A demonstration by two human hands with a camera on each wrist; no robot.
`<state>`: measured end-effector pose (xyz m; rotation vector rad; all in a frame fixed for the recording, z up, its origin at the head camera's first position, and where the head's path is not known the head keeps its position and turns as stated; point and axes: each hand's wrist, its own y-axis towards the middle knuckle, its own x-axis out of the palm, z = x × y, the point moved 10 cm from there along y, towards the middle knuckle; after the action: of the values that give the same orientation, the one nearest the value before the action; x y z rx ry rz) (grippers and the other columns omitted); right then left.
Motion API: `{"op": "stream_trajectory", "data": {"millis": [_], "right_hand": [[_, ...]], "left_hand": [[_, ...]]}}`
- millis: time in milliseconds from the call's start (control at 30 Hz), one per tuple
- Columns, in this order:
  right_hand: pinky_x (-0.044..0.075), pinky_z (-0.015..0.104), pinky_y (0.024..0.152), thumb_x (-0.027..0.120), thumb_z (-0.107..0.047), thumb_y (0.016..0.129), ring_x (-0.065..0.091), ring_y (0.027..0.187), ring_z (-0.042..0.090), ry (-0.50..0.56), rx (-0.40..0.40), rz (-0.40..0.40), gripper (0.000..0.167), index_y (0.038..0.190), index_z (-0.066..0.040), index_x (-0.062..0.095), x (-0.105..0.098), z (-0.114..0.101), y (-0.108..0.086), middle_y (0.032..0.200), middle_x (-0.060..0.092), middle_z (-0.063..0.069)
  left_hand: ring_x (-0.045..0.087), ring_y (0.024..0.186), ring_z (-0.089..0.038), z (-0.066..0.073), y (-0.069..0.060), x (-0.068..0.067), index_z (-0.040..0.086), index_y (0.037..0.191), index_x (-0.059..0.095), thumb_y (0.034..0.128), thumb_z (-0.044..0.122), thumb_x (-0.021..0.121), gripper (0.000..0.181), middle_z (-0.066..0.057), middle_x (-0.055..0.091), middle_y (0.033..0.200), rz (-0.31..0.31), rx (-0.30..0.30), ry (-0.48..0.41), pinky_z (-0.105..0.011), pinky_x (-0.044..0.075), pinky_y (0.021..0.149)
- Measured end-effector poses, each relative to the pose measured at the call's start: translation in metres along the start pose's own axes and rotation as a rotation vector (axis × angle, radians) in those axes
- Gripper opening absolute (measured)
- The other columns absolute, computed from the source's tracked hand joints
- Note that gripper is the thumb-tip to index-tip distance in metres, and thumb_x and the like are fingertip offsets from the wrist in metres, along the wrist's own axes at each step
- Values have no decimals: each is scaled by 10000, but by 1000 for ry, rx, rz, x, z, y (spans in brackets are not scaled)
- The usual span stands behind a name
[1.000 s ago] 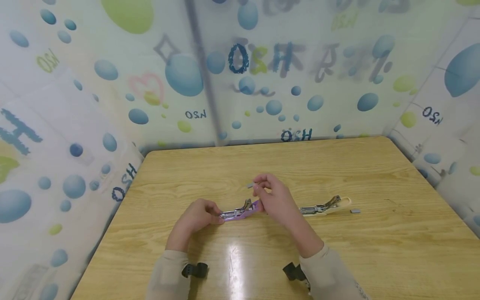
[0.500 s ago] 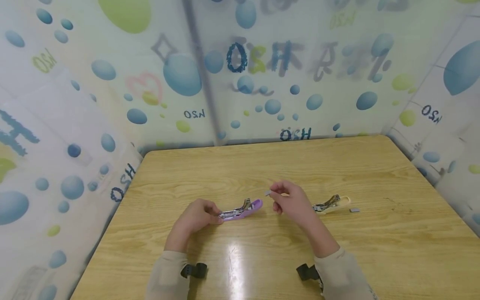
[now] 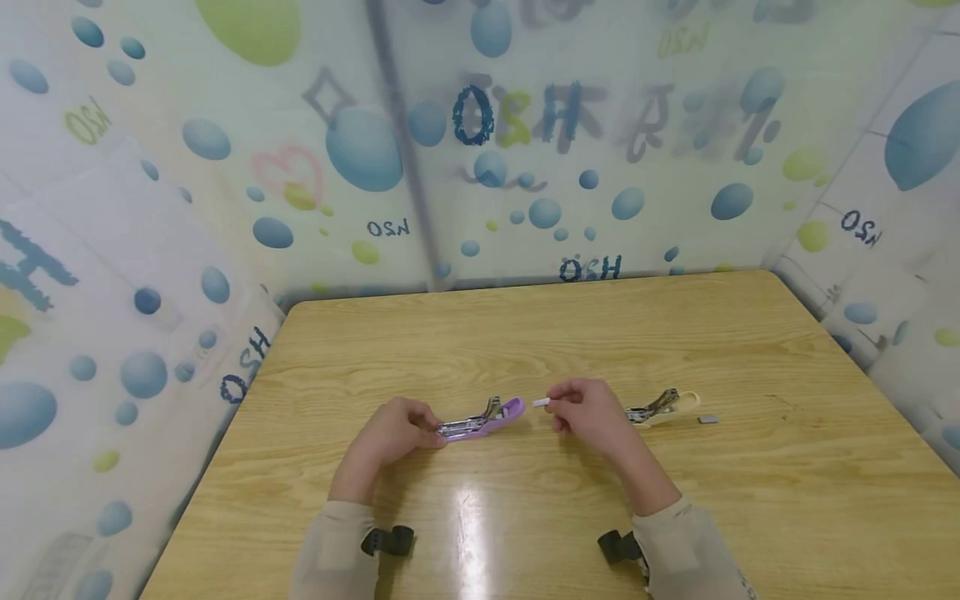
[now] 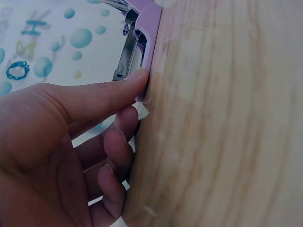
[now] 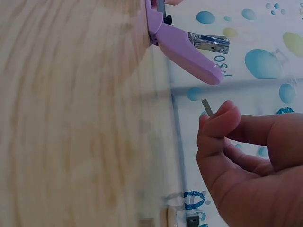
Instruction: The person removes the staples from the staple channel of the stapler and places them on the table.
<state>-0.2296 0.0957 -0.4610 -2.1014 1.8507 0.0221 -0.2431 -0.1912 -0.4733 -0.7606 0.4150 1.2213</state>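
A purple stapler (image 3: 513,410) lies on the table with its metal inner parts exposed and a metal piece tilted up. My left hand (image 3: 395,433) pinches its left end; in the left wrist view, the thumb presses on the tip of the purple body (image 4: 150,33). Just right of the stapler, my right hand (image 3: 592,417) holds a small strip of staples (image 3: 542,402) between thumb and fingertips. From the right wrist, that strip (image 5: 207,108) sticks out below the stapler's purple handle (image 5: 189,54), apart from it. The other right fingers are curled.
Behind my right hand lies a second, cream stapler (image 3: 684,405), also opened up and partly hidden by the hand. Another grey staple strip (image 3: 708,420) rests at its right. Patterned curtain walls stand around the wooden table (image 3: 420,333).
My right hand has moved right, away from the purple stapler, then slightly down toward the table, with the staple strip turned in its fingertips. My left hand stays on the stapler.
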Motion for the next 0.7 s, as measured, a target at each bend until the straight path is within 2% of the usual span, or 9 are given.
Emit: {"op": "stream_trajectory", "data": {"millis": [400, 700], "right_hand": [[583, 283, 614, 645, -26, 1017, 658, 643, 158, -103, 50, -58, 142, 1109, 74, 686, 12, 15, 1, 776, 702, 134], [581, 275, 598, 623, 12, 1010, 659, 627, 146, -150, 73, -79, 124, 1096, 78, 682, 16, 17, -1, 784, 711, 129]], "left_hand": [[575, 812, -175, -1, 1, 0, 115, 901, 790, 836, 145, 904, 134, -24, 720, 910, 1, -3, 4, -286, 473, 696], [581, 821, -176, 0, 0, 0, 113, 906, 790, 832, 145, 906, 141, -27, 725, 915, 3, -4, 12, -284, 475, 705]]}}
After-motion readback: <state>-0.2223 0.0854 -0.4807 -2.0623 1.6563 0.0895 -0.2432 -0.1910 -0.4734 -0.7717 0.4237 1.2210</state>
